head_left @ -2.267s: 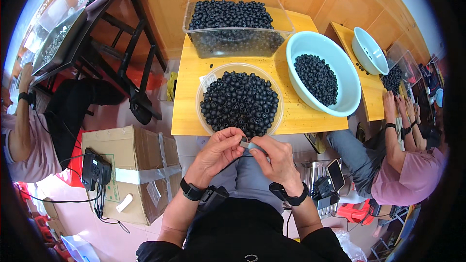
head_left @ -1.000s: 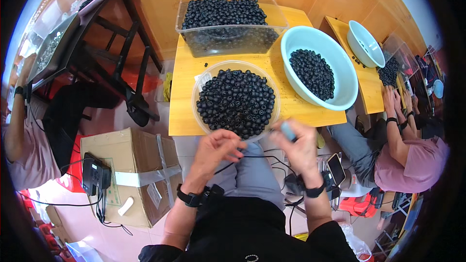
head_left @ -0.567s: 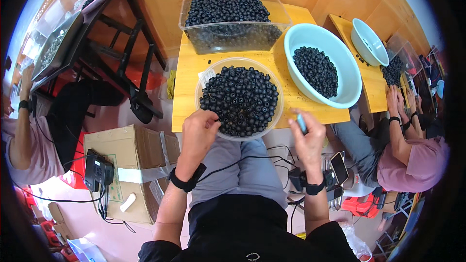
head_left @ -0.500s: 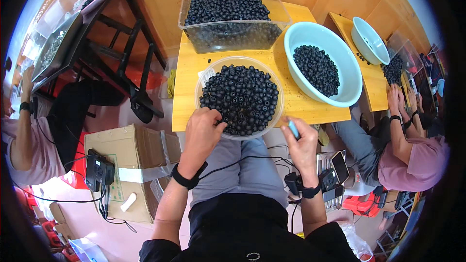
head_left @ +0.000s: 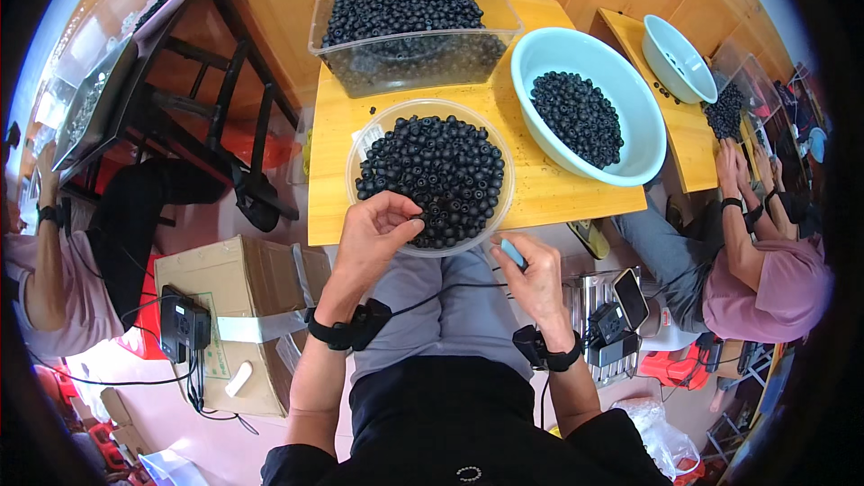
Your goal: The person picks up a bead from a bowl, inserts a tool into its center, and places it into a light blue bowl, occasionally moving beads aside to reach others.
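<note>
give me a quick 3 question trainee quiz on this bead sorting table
1. True or false: the left hand reaches into the round clear plastic bowl of dark beads.
2. What does the right hand hold? A) a small light blue tool B) a red cup C) a metal spoon
3. Fill in: the light blue round basin stands to the ___ of the clear rectangular tub.

Key: 1 true; 2 A; 3 right

Yellow wood table (head_left: 558,200), clear round bowl (head_left: 497,216), clear tub (head_left: 409,67), lt blue basin (head_left: 553,58)
</note>
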A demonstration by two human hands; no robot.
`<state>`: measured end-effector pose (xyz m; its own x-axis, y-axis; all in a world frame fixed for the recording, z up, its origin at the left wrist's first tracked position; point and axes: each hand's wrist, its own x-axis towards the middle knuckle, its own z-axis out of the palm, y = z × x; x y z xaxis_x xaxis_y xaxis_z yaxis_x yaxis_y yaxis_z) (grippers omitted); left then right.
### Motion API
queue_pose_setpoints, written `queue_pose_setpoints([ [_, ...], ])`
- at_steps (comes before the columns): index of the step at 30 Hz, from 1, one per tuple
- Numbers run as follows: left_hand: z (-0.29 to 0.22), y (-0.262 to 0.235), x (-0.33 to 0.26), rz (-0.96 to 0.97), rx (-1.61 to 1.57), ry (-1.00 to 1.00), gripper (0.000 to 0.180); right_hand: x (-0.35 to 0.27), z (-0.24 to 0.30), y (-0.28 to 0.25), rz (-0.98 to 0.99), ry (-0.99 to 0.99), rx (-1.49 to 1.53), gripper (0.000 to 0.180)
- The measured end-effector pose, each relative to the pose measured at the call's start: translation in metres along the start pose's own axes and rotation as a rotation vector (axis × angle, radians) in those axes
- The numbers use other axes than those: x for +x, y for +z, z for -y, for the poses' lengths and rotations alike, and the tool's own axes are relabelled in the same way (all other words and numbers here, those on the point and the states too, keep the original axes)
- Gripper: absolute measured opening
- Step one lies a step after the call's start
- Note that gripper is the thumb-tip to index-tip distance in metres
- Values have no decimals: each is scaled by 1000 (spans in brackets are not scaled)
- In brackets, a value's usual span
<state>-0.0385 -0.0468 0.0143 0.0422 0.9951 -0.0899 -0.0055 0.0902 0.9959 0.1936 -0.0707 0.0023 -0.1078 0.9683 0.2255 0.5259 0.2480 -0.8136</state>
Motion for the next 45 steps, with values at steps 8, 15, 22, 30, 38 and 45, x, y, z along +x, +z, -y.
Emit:
queue_pose_setpoints([
  [8, 5, 15, -23, 175, -907, -274, 26, 1, 25, 3, 121, 14, 72, 19],
  [15, 21, 20, -30, 257, -1047, -314, 20, 4, 36, 4, 108, -148, 176, 18],
  [22, 21, 22, -30, 255, -1027, -342, 17, 5, 46, -1, 227, -249, 83, 15],
  [30, 21, 23, -34, 248, -988, -315, 17, 8, 47, -3, 244, -226, 39, 15],
  [38, 21, 23, -32, 277, -1007, -322, 17, 9, 43, -3, 266, -239, 50, 15],
  [45, 20, 18, -27, 336, -999, -295, 14, 12, 39, -1, 230, -337, 53, 15],
])
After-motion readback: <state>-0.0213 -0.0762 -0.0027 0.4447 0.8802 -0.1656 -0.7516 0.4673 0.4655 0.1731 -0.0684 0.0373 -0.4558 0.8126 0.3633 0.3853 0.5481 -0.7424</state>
